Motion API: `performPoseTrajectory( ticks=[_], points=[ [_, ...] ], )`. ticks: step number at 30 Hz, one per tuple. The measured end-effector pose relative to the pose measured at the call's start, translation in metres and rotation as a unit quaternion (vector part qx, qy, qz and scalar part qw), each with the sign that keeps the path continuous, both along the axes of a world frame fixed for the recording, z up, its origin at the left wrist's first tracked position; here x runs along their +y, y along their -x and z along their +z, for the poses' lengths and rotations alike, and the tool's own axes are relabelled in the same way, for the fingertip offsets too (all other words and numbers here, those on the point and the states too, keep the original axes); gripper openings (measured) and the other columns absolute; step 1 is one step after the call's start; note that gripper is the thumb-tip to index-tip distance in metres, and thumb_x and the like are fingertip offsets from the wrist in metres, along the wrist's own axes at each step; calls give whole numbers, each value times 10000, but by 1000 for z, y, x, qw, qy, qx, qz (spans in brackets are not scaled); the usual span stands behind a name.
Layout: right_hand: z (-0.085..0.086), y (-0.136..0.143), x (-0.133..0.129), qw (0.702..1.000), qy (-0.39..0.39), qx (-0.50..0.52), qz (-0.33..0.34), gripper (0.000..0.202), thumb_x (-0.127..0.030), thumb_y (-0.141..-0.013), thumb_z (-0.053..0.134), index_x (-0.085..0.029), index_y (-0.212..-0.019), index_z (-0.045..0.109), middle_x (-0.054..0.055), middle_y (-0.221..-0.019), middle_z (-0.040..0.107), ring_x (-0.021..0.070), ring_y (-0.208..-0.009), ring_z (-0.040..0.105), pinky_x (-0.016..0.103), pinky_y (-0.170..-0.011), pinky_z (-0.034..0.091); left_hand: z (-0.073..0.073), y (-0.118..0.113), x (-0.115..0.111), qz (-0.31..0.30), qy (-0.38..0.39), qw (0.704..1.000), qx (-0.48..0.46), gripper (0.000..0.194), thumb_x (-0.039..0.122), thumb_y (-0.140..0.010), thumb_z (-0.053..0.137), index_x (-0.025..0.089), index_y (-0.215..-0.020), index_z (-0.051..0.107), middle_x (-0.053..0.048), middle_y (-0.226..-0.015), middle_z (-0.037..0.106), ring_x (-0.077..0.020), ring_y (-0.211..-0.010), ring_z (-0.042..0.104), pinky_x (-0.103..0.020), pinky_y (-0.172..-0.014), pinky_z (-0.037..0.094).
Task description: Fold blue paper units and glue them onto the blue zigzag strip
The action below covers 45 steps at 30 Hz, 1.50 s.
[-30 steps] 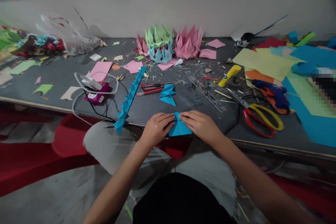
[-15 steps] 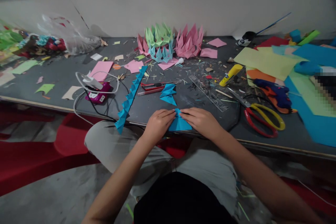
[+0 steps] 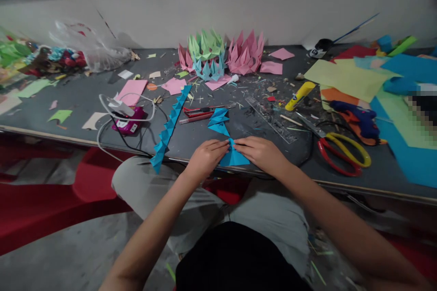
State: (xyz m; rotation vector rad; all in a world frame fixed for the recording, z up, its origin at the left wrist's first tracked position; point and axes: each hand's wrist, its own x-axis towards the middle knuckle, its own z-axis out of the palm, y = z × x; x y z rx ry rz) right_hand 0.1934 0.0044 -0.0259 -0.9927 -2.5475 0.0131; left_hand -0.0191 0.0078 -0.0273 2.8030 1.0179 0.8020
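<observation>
At the table's front edge, a folded piece of blue paper (image 3: 234, 158) lies between my two hands. My left hand (image 3: 209, 157) grips its left side near the top, fingers closed. My right hand (image 3: 260, 152) presses on its upper right side, fingers held together. Just beyond it sits a small stack of folded blue paper pieces (image 3: 219, 121). Farther left runs a long strip of joined, folded blue points (image 3: 170, 126). The undersides of my fingers and part of the paper's top are hidden.
Red cutters (image 3: 201, 111) lie behind the blue stack. To the right are a ruler (image 3: 271, 120), a yellow glue stick (image 3: 300, 96), scissors (image 3: 336, 150) and a blue glue gun (image 3: 357, 118). A purple power adapter (image 3: 129, 121) with cables stands left. Folded paper crowns (image 3: 246, 54) stand by the wall.
My hands stay on the blue paper, with the right hand shifted very slightly upward. The view has moved a little; the other things lie as before.
</observation>
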Motion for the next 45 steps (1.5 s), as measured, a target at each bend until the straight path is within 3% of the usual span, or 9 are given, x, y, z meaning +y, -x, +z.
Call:
performPoseTrajectory(
  ticks=[31, 45],
  points=[
    [3, 0, 3, 997, 42, 58, 28, 232, -200, -879, 462, -181, -978, 671, 59, -1031, 655, 174, -912, 588, 331, -808, 499, 2, 2, 2, -61, -19, 998, 1, 229, 211, -898, 427, 135, -927, 641, -85, -1039, 664, -170, -957, 599, -320, -825, 505],
    [4, 1, 3, 998, 49, 37, 24, 229, -194, -876, 466, -166, -968, 674, 67, -1061, 645, 189, -949, 575, 345, -827, 490, 8, -3, 3, -23, 20, 999, 37, 174, 228, -881, 470, 147, -904, 623, -73, -1083, 627, -189, -1017, 563, -337, -851, 478]
  ],
)
